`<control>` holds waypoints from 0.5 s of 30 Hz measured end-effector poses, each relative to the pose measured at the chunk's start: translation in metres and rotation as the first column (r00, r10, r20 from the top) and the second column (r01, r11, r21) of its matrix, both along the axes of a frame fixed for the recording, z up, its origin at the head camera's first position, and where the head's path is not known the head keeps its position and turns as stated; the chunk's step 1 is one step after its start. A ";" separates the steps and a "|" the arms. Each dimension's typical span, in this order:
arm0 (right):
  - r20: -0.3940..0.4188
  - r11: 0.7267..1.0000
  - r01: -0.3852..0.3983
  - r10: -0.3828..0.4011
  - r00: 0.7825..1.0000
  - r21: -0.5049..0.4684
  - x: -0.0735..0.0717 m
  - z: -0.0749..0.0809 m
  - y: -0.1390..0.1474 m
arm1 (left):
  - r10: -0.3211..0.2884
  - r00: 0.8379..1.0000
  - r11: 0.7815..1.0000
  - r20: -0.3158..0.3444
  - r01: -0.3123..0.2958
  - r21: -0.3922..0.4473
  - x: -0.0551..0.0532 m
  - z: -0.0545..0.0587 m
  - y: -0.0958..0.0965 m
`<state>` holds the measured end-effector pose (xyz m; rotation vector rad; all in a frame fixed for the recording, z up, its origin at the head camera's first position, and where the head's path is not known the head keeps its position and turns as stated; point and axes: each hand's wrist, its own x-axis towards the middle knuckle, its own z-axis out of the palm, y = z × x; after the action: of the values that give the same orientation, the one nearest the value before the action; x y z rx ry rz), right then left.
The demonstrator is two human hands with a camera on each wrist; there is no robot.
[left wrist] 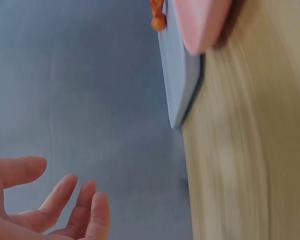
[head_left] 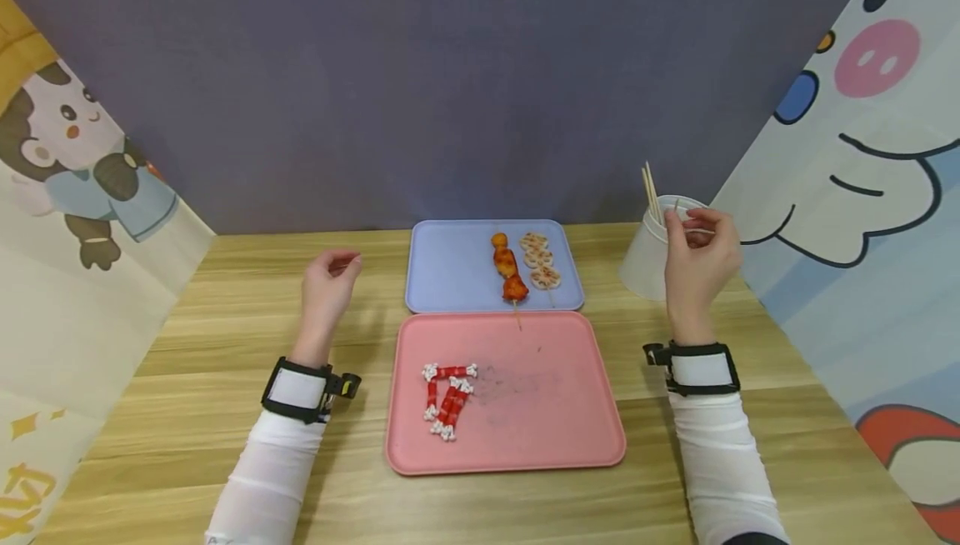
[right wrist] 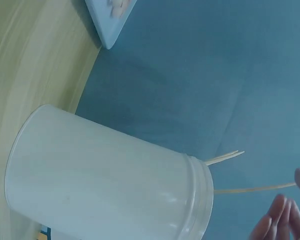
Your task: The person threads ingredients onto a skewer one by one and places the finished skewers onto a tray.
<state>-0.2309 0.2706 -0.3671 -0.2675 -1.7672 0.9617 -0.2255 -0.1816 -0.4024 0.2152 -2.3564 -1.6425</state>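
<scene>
On the right, my right hand (head_left: 699, 260) is at the mouth of a white bucket (head_left: 647, 260), its thumb and fingertips at the upper end of a thin wooden skewer (right wrist: 252, 190). That skewer leans out of the bucket and appears pinched, though the exact contact is partly hidden. A few more wooden skewers (head_left: 651, 192) stand in the same bucket. My left hand (head_left: 328, 287) hovers over the table left of the trays, fingers loosely bent and holding nothing. In the left wrist view its thumb and fingers (left wrist: 97, 220) are apart.
A pale blue tray (head_left: 450, 270) at the back holds an orange-red skewer (head_left: 506, 264) and a skewer of lotus root slices (head_left: 540, 262). Before it, a pink tray (head_left: 555, 437) carries several red pieces with white knobbly ends (head_left: 450, 403). A grey wall (head_left: 450, 87) stands behind.
</scene>
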 end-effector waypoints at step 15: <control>-0.043 0.996 -0.007 0.011 0.999 0.094 -0.014 0.002 0.003 | -0.070 0.996 0.996 -0.064 0.073 0.059 -0.011 0.009 0.051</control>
<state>-0.2451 0.2736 -0.3651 -0.1779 -1.7694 0.8820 -0.2362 -0.1302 -0.3938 0.0912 -2.2950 -1.7304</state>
